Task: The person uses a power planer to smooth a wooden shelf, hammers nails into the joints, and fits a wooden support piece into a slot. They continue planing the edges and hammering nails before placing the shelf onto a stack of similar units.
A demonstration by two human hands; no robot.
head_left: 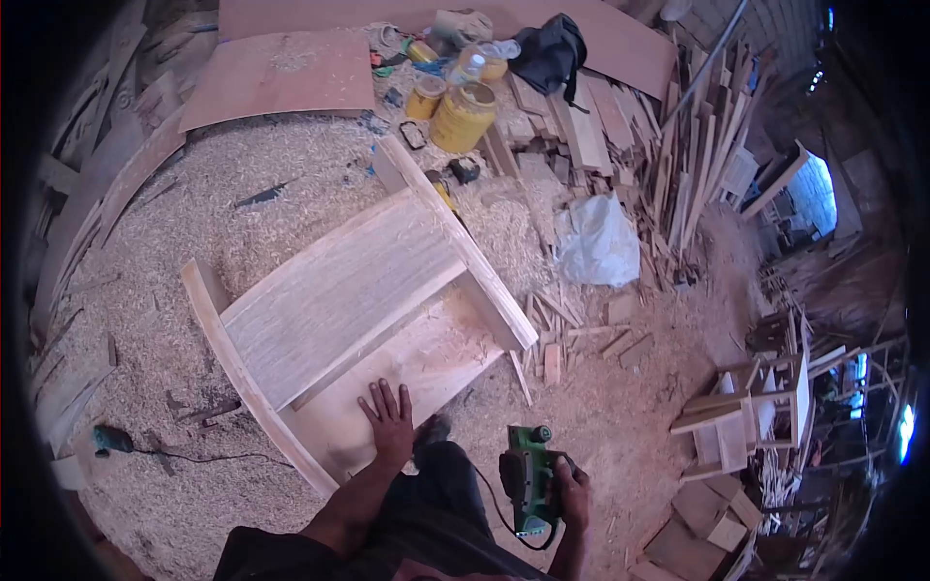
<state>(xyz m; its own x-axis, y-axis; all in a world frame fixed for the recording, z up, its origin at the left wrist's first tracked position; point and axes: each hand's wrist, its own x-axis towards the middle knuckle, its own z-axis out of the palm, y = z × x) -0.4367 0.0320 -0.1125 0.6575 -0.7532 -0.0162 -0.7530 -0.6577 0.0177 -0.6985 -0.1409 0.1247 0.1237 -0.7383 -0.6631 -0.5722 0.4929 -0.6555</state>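
Note:
A pale wooden furniture frame (pixel 339 290) with two side rails and broad panels lies on the shavings in front of me. My left hand (pixel 389 416) rests on its near, lighter panel (pixel 339 412) with the fingers spread. To the right of the frame and apart from it, my right hand (pixel 573 489) is wrapped round the handle of a green electric power planer (pixel 528 479). The planer's dark cord loops below it toward my legs. Part of my right hand's grip is hidden by the tool.
Yellow jars (pixel 463 116) and a black bag (pixel 549 53) are beyond the frame. A white plastic sack (pixel 598 242) lies to the right, near wood offcuts. Wooden furniture pieces (pixel 746 412) stand at far right. A corded green tool (pixel 113 441) lies at left on the shavings.

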